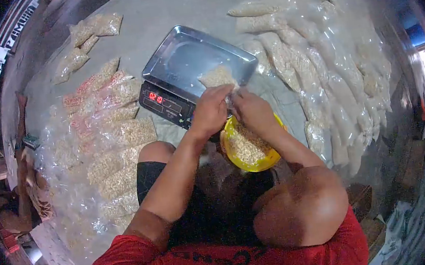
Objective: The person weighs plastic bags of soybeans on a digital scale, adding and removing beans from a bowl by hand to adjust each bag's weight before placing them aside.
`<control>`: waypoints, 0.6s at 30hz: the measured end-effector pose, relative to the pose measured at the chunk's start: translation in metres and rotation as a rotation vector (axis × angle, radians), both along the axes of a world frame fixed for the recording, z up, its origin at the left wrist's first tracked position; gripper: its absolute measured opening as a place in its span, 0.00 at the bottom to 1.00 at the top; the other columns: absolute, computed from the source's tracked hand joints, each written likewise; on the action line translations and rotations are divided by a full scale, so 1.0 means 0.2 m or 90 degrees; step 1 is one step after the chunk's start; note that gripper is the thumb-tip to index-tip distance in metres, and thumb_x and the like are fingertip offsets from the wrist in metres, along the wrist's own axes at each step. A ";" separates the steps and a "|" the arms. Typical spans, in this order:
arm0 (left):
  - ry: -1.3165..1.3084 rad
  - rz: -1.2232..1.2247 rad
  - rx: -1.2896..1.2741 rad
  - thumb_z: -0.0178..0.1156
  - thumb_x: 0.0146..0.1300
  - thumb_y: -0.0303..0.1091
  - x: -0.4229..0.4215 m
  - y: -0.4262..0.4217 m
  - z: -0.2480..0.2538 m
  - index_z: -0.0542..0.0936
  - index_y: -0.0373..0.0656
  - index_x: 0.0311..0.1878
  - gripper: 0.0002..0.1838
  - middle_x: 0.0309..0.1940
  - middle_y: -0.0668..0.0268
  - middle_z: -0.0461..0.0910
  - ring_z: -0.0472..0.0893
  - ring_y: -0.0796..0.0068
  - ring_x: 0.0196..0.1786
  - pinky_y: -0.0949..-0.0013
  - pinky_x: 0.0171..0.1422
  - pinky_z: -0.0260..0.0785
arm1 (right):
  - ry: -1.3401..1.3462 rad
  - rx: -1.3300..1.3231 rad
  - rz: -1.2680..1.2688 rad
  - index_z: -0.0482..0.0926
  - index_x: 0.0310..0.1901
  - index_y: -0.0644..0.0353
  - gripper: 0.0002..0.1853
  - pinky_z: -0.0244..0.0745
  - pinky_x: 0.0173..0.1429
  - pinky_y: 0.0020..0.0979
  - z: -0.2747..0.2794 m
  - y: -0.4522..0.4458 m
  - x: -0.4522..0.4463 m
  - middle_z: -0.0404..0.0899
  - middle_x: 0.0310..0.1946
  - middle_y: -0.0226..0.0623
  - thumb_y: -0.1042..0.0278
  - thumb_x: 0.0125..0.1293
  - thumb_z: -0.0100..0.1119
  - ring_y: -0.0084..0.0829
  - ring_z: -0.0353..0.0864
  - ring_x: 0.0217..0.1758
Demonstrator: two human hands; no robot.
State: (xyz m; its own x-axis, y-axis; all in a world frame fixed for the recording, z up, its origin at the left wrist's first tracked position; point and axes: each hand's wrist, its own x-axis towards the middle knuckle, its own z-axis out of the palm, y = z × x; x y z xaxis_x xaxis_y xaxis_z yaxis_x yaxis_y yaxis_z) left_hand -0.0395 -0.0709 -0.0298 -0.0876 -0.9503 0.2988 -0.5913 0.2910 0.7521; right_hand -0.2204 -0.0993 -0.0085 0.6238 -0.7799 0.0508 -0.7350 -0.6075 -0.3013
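Observation:
A small clear plastic bag (pixel 218 75) with pale beans or grains in it lies over the near edge of the scale's metal tray (pixel 189 57). My left hand (pixel 211 111) is closed on the bag's near end. Beside it, my right hand (pixel 252 108) is closed too, pinching the gathered plastic at the bag's mouth. The fingertips partly hide the plastic between them. Below my right hand stands a yellow bowl (pixel 275 156) holding pale beans or grains. Red digits glow on the scale's display (pixel 156 98).
Filled clear bags (pixel 124 134), some with red print, lie in rows on the left. More bags (pixel 88 29) rest at the far left. Many long filled bags (pixel 287 57) are laid out on the right. Another person's limb (pixel 23 178) shows at the left edge.

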 end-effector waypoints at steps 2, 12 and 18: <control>-0.010 0.006 0.013 0.51 0.64 0.20 0.01 0.00 -0.01 0.83 0.41 0.63 0.25 0.61 0.52 0.84 0.80 0.48 0.66 0.53 0.75 0.70 | -0.020 -0.001 0.020 0.81 0.47 0.60 0.13 0.85 0.44 0.52 0.00 0.00 0.01 0.81 0.45 0.47 0.60 0.71 0.60 0.52 0.87 0.43; -0.031 0.033 0.012 0.53 0.63 0.19 0.03 -0.02 0.00 0.83 0.40 0.63 0.25 0.61 0.51 0.84 0.81 0.48 0.64 0.53 0.73 0.71 | 0.039 0.074 0.154 0.83 0.39 0.55 0.16 0.84 0.40 0.51 0.01 -0.06 0.02 0.86 0.37 0.44 0.52 0.75 0.54 0.50 0.88 0.38; -0.026 0.039 -0.006 0.51 0.66 0.20 0.02 -0.01 0.05 0.84 0.40 0.61 0.23 0.59 0.50 0.85 0.82 0.48 0.63 0.54 0.73 0.72 | -0.035 0.062 0.035 0.82 0.38 0.57 0.20 0.82 0.42 0.53 0.08 0.13 -0.14 0.85 0.36 0.47 0.47 0.75 0.54 0.51 0.87 0.38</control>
State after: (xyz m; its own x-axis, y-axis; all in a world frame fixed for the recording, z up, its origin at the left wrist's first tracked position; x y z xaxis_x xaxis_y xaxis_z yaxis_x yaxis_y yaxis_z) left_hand -0.0360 -0.0738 -0.0191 -0.0410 -0.9515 0.3050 -0.6385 0.2598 0.7245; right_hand -0.2480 -0.0742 0.0076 0.6640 -0.7476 0.0114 -0.6825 -0.6122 -0.3992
